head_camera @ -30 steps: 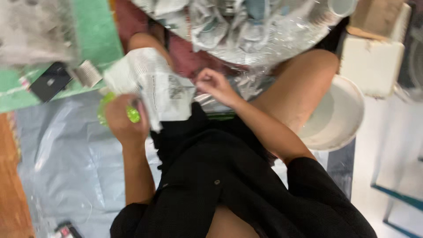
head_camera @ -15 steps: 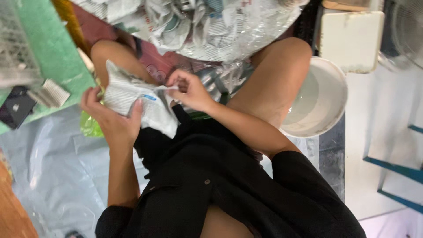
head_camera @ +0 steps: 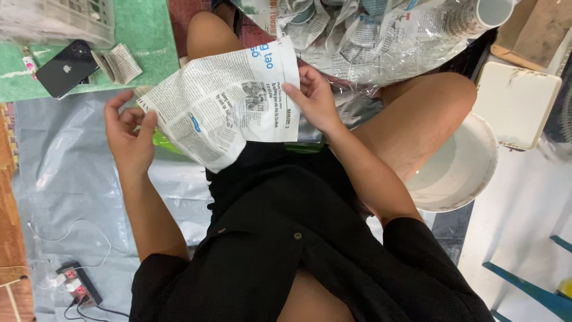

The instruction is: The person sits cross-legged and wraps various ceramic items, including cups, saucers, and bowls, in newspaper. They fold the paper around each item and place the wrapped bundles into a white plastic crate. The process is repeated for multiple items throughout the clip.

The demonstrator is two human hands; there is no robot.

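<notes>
Hands: newspaper sheet (head_camera: 229, 104) gripped at both sides; left hand (head_camera: 128, 134) pinches its lower left edge, fingers curled; right hand (head_camera: 313, 98) clasps its right edge, thumb laid on top.
Sheet: held spread and slightly crumpled over the lap, above the black shirt (head_camera: 286, 238); printed text and a small photo are seen on it.
Under sheet: a bit of something bright green (head_camera: 164, 142) is seen below the sheet's lower edge; its kind cannot be told.
Ahead of sheet: pile of newspaper-wrapped items in clear plastic (head_camera: 369, 36), just beyond the right hand; a white cup (head_camera: 491, 12) lies at the pile's far right.
Right side: white basin (head_camera: 462, 170) beside the right knee, a white square lid (head_camera: 515, 104) overlapping its rim.
Left side: black smartphone (head_camera: 65, 68) and folded newspaper piece (head_camera: 119, 62) lie on a green mat (head_camera: 146, 42); a clear plastic basket (head_camera: 56, 18) sits at the mat's far edge.
Floor: grey plastic sheeting (head_camera: 59, 191) under the left arm; power strip (head_camera: 77, 289) with cables near the bottom left corner.
</notes>
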